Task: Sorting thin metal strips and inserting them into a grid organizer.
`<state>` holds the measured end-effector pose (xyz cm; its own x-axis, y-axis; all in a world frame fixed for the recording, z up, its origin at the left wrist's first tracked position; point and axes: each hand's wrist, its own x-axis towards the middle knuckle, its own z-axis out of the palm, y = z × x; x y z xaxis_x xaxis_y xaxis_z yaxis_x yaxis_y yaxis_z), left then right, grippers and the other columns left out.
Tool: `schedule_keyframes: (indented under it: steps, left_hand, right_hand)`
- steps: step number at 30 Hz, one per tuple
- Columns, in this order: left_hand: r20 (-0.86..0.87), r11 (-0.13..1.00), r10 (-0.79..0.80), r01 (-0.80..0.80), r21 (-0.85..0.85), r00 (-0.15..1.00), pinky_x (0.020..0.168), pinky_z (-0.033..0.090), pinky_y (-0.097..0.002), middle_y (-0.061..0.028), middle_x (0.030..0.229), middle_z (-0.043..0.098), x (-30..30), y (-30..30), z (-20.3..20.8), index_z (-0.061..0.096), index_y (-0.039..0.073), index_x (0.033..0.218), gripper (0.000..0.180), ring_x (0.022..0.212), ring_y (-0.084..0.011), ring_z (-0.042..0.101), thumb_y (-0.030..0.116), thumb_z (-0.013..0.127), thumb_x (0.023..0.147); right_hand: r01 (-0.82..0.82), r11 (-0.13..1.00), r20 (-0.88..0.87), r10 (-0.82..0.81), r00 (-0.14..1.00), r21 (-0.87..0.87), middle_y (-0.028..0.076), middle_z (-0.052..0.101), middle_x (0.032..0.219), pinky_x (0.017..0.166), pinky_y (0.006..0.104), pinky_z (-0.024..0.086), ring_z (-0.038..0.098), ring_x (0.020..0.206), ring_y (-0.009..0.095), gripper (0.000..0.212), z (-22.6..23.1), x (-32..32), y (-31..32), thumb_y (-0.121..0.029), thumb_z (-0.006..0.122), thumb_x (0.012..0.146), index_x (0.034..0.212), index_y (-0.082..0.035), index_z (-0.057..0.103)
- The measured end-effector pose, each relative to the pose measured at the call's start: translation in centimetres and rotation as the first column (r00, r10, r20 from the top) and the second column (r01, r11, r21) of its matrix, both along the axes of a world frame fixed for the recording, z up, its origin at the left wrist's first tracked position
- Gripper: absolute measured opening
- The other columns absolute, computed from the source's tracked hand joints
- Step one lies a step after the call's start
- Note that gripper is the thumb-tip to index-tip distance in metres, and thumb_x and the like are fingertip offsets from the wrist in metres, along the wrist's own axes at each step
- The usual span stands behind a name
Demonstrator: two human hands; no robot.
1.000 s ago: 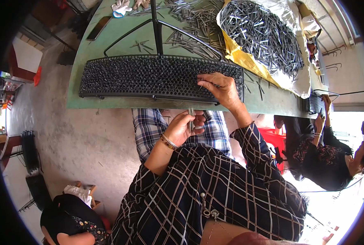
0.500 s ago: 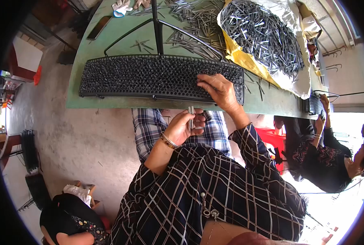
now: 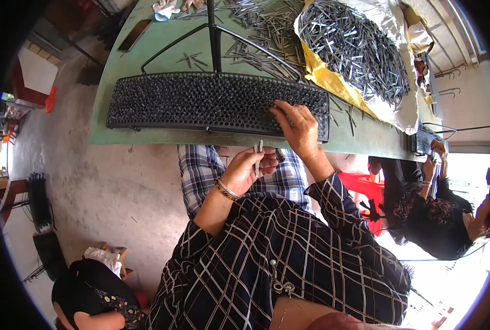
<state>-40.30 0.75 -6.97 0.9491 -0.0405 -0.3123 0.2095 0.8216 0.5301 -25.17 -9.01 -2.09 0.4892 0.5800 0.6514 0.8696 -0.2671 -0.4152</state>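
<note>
A long black panel full of small holes, with a pole and two slanting braces, lies along the near edge of the green table. Over its right part, my right hand has its thumb and fingers drawn together at the surface; whatever is between the fingertips is hidden. Below the table edge, my left hand is closed around a few thin grey strips that stick up between thumb and fingers. Dark bits fill many of the panel's holes.
A white and yellow sack full of dark strips stands open at the back right. Loose strips are heaped behind the panel. A phone and gloves lie at the far left. A co-worker sits at the right.
My right hand has shifted slightly right and nearer to me over the panel. The strips in my left hand have tilted a little, while that hand stays about where it was.
</note>
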Motion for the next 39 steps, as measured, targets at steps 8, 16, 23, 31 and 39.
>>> schedule_keyframes:
  steps: [8,16,23,31,39]
  left_hand:
    - [-0.083,0.997,-0.018,0.012,-0.075,0.996,0.078,0.055,-0.0392,-0.0112,0.102,0.062,-0.1,0.2,1.7,0.052,0.001,0.117,0.030,0.093,-0.0213,0.063,0.022,0.044,0.097]
    - [0.040,0.998,-0.065,0.064,0.027,0.997,0.081,0.053,-0.0306,-0.0130,0.104,0.062,-0.3,0.4,0.5,0.048,-0.001,0.121,0.032,0.092,-0.0191,0.063,0.020,0.042,0.098]
    - [0.050,1.000,-0.011,0.012,-0.024,0.999,0.081,0.054,-0.0301,-0.0139,0.104,0.062,-0.2,0.1,1.3,0.050,-0.004,0.119,0.033,0.096,-0.0203,0.063,0.020,0.044,0.098]
    - [0.063,0.998,-0.054,0.057,-0.036,0.997,0.075,0.055,-0.0308,-0.0149,0.108,0.061,-0.2,0.4,2.0,0.043,0.003,0.127,0.036,0.092,-0.0201,0.064,0.026,0.038,0.099]
    - [0.111,0.999,-0.020,0.016,0.038,0.994,0.069,0.056,-0.0276,-0.0120,0.104,0.062,-0.4,0.8,1.1,0.047,0.004,0.122,0.033,0.087,-0.0159,0.064,0.026,0.038,0.099]
  right_hand:
    - [-0.071,0.996,0.012,0.072,0.997,-0.056,0.008,0.066,0.079,0.064,0.0318,0.046,0.059,0.064,0.022,0.022,0.8,-0.1,0.2,-0.003,0.070,0.074,0.096,-0.004,0.066]
    - [-0.081,0.985,-0.020,0.079,0.997,-0.150,0.007,0.066,0.082,0.069,0.0334,0.045,0.060,0.072,0.022,0.021,0.0,-0.1,0.1,-0.008,0.068,0.075,0.096,-0.004,0.066]
    - [-0.107,0.959,0.027,0.119,0.993,-0.262,0.008,0.062,0.102,0.075,0.0353,0.044,0.058,0.086,0.025,0.027,0.3,-0.1,0.0,-0.007,0.063,0.079,0.106,-0.005,0.063]
    - [-0.171,0.942,0.094,0.205,0.974,-0.288,0.007,0.059,0.108,0.075,0.0327,0.042,0.055,0.084,0.022,0.041,-0.6,-0.8,-0.5,-0.006,0.056,0.069,0.110,-0.002,0.060]
    - [-0.263,0.961,-0.647,0.147,0.748,-0.086,0.013,0.064,0.090,0.061,0.0310,0.046,0.061,0.073,0.022,0.028,2.4,-2.8,-0.1,-0.021,0.069,0.081,0.099,-0.001,0.065]
